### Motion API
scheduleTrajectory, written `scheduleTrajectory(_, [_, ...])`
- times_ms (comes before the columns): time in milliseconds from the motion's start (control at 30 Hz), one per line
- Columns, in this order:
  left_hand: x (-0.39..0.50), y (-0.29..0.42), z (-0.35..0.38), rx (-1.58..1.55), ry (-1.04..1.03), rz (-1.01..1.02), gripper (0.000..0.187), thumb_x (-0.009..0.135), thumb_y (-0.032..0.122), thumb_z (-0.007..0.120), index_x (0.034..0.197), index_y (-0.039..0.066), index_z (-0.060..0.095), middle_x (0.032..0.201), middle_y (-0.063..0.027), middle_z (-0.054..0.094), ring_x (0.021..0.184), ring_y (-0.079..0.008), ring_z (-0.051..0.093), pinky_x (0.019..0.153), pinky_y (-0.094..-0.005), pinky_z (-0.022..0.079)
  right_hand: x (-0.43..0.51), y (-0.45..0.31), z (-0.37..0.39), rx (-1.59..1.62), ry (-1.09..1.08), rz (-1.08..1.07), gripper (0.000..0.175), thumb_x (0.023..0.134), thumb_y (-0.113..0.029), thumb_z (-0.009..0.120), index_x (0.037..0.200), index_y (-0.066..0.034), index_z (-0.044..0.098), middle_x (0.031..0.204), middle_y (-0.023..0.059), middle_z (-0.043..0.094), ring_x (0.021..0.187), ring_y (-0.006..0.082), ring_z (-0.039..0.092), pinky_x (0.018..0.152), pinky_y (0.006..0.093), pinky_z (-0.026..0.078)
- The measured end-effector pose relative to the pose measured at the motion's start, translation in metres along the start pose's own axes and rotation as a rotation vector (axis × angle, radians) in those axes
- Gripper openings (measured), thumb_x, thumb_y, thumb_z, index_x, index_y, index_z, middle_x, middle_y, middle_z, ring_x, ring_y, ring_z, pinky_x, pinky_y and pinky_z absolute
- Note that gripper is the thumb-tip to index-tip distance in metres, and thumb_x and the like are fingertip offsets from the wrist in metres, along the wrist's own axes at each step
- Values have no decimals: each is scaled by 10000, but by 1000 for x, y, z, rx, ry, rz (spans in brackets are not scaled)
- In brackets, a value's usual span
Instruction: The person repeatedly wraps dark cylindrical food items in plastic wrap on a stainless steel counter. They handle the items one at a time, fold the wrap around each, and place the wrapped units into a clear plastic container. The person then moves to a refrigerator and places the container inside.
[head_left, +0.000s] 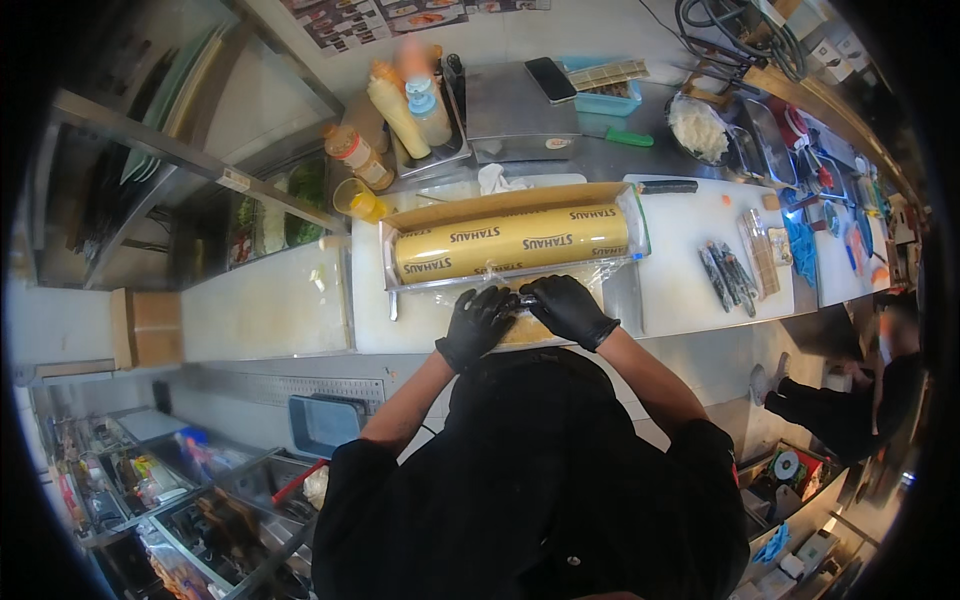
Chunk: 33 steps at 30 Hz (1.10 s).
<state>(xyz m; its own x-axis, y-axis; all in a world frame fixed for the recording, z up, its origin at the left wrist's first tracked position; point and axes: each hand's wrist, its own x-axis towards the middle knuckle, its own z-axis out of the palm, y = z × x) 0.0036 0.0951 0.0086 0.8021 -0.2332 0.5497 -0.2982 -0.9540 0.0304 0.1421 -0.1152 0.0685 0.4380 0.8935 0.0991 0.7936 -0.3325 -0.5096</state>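
My left hand (480, 322) and my right hand (566, 307), both in black gloves, meet at the front of the counter. Their fingers close on a small dark film-wrapped piece (528, 299), mostly hidden by the gloves. Just beyond them lies an open long cardboard box (495, 201) holding a large yellow roll of cling film (517, 238) marked Stahaus. Loose clear film (600, 271) hangs from the box's near edge toward my hands. Under my hands is a tan surface (529, 332), partly covered.
Right, a white cutting board (667, 262) carries several dark wrapped rolls (727, 277) and a bamboo mat (759, 251). Behind stand a sauce bottle (360, 156), a green-handled knife (628, 137) and a rice bowl (699, 129). A person (847, 397) is at far right.
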Motion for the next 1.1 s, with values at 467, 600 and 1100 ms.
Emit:
scheduleTrajectory(467, [79, -40, -48, -250, -50, 15, 385, 814, 264, 848, 1146, 117, 718, 948, -86, 702, 868, -294, 660, 763, -431, 537, 32, -12, -64, -196, -71, -105, 270, 884, -230, 738, 1113, -88, 722, 939, 123, 713, 864, 344, 705, 812, 477, 545])
scheduleTrajectory(600, [96, -48, -43, -136, -6, 60, 301, 816, 268, 840, 1028, 111, 693, 942, -83, 684, 830, -291, 645, 759, -443, 534, 52, -4, -84, -54, -68, -150, 346, 937, -214, 695, 1269, -117, 707, 1108, 158, 746, 978, 375, 720, 854, 483, 567])
scheduleTrajectory(1100, [108, -26, -106, -278, -147, 15, 261, 840, 170, 786, 1074, 71, 726, 843, -91, 652, 822, -286, 650, 738, -425, 518, 21, -28, -118, 33, -53, -220, 392, 962, -240, 727, 1319, -94, 656, 996, 180, 714, 935, 389, 705, 821, 500, 560])
